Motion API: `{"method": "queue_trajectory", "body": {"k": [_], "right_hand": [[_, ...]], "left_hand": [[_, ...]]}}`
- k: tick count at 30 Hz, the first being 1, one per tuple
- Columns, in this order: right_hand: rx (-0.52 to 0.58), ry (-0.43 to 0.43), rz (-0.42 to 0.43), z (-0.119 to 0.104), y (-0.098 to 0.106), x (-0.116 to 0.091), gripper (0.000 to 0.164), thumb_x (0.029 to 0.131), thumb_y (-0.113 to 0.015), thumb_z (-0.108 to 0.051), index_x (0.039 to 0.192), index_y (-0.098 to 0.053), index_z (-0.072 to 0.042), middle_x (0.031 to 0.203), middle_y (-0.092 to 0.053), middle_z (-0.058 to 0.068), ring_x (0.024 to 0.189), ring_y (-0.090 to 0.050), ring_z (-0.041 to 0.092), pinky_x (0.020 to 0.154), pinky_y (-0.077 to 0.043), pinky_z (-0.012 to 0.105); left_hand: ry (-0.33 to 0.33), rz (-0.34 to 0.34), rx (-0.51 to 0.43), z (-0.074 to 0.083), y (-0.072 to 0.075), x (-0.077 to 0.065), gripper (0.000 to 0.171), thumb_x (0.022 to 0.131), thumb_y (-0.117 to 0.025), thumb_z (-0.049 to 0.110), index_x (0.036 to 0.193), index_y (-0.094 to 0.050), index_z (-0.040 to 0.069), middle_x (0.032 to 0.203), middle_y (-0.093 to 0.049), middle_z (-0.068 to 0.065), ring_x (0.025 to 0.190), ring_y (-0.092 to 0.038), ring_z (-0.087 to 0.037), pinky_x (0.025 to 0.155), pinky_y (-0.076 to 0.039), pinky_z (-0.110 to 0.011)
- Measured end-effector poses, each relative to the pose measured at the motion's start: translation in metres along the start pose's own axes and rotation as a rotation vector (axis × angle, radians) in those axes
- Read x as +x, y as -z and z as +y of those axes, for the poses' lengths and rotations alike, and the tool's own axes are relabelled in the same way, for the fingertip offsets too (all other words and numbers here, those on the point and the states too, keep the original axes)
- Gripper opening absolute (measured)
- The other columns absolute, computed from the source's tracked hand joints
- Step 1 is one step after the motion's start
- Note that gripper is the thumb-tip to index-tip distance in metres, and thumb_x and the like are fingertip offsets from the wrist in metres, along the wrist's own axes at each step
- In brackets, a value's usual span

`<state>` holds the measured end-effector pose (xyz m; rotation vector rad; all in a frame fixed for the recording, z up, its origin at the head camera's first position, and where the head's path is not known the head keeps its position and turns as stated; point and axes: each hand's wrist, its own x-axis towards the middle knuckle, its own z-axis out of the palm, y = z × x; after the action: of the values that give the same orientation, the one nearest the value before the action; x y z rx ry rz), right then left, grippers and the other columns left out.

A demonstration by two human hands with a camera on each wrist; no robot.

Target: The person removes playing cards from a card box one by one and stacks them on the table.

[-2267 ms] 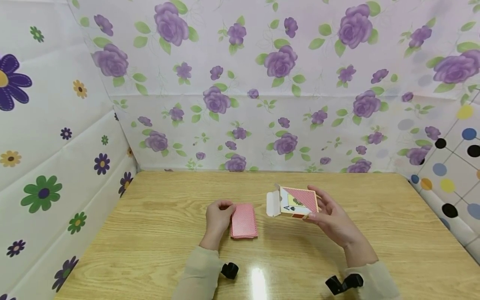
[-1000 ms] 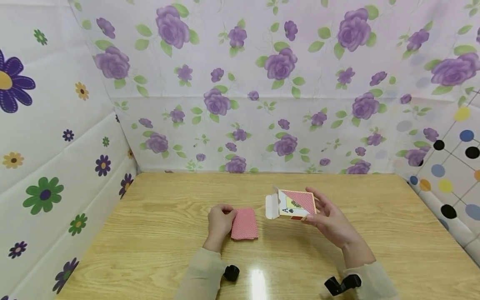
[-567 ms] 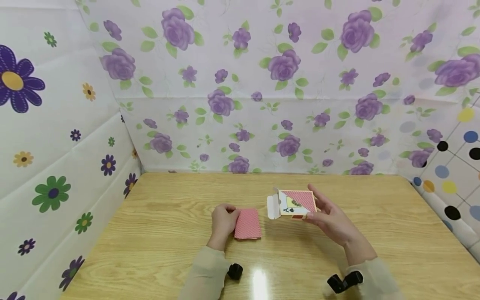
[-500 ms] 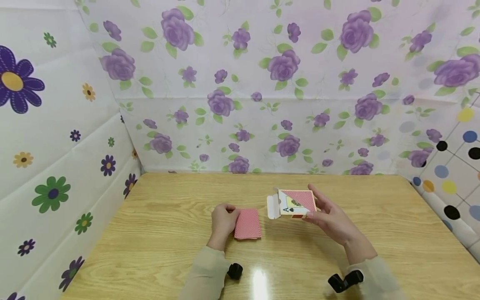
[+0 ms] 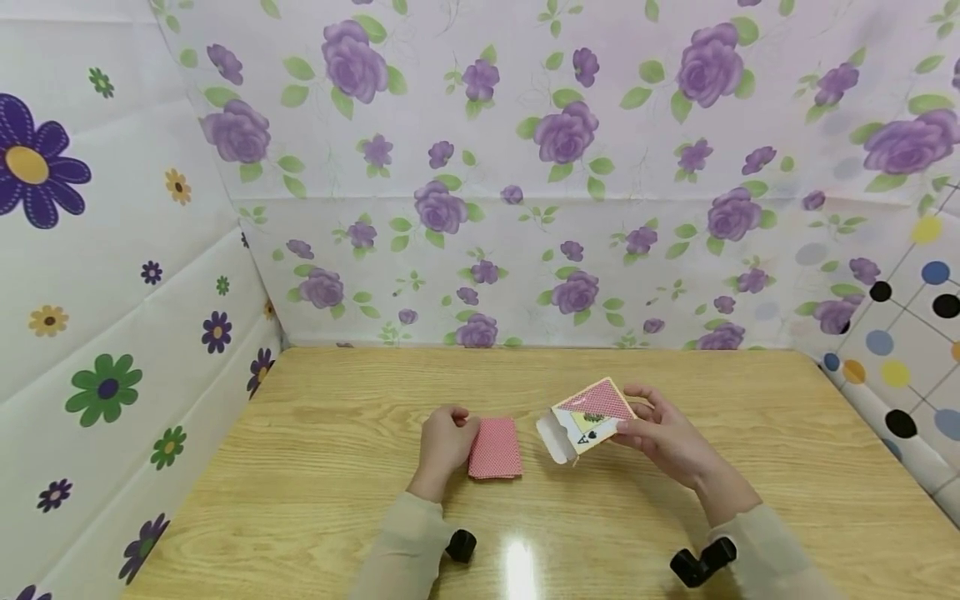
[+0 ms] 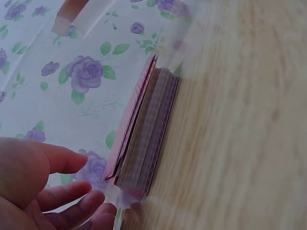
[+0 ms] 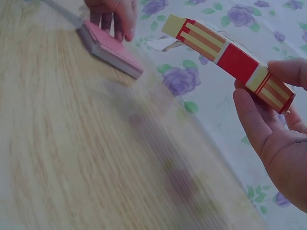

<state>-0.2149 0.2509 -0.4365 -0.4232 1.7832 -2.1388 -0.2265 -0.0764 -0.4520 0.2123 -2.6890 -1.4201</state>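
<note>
A deck of playing cards (image 5: 495, 447) with red-patterned backs lies face down on the table. Just left of it rests my left hand (image 5: 444, 442), thumb close to the deck's edge. In the left wrist view the loosely bent fingers (image 6: 72, 196) stand a little apart from the stacked card edges (image 6: 148, 129). My right hand (image 5: 671, 442) holds a card box (image 5: 592, 421) above the table, thumb on one side and fingers behind. An ace of spades is printed on its face. Its white end flap (image 5: 556, 440) hangs open toward the deck; the right wrist view shows its red-and-yellow side (image 7: 235, 62).
The wooden table (image 5: 337, 483) reaches back to a cloth (image 5: 465, 150) with purple roses. A flowered cloth (image 5: 135, 333) closes the left side and a dotted one (image 5: 922, 358) the right. Black straps with small mounts (image 5: 701, 562) sit on both wrists.
My right hand has turned the card box so its open flap end tips down and toward me. The left hand and deck stay about where they were.
</note>
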Motion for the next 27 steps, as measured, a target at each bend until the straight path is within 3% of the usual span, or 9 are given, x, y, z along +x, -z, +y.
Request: {"method": "queue_trajectory", "body": {"k": [5, 13, 21, 27], "right_hand": [[-0.036, -0.045, 0.041, 0.0, 0.001, 0.001, 0.033, 0.093, -0.054, -0.001, 0.12, -0.035, -0.006, 0.111, -0.056, 0.005, 0.102, -0.062, 0.015, 0.093, -0.052, 0.034], [-0.029, -0.107, 0.07, 0.004, 0.001, 0.007, 0.031, 0.094, -0.055, -0.007, 0.121, -0.04, -0.006, 0.103, -0.062, 0.002, 0.096, -0.065, 0.015, 0.09, -0.053, 0.036], [-0.082, -0.192, 0.106, 0.008, 0.001, 0.017, 0.056, 0.094, -0.058, -0.015, 0.139, -0.03, 0.003, 0.1, -0.066, -0.002, 0.089, -0.067, 0.014, 0.08, -0.056, 0.033], [-0.172, -0.236, 0.129, 0.013, 0.0, 0.021, 0.065, 0.093, -0.06, -0.02, 0.142, -0.027, 0.008, 0.098, -0.065, -0.002, 0.083, -0.066, 0.011, 0.075, -0.056, 0.029]], "left_hand": [[-0.036, -0.013, 0.018, 0.0, 0.004, -0.001, 0.028, 0.087, -0.064, 0.023, 0.105, -0.067, 0.002, 0.091, -0.065, -0.008, 0.08, -0.059, -0.02, 0.069, -0.05, -0.033], [-0.105, -0.062, 0.004, 0.0, 0.015, -0.005, 0.03, 0.089, -0.061, 0.02, 0.11, -0.065, -0.001, 0.1, -0.065, -0.013, 0.082, -0.061, -0.02, 0.065, -0.051, -0.031], [-0.158, -0.075, -0.008, 0.0, 0.025, -0.006, 0.029, 0.091, -0.059, 0.017, 0.112, -0.063, -0.003, 0.108, -0.063, -0.015, 0.083, -0.06, -0.02, 0.065, -0.052, -0.028], [-0.17, -0.077, -0.005, -0.001, 0.028, -0.004, 0.029, 0.092, -0.058, 0.018, 0.113, -0.062, -0.003, 0.109, -0.062, -0.015, 0.088, -0.06, -0.022, 0.068, -0.052, -0.03]]}}
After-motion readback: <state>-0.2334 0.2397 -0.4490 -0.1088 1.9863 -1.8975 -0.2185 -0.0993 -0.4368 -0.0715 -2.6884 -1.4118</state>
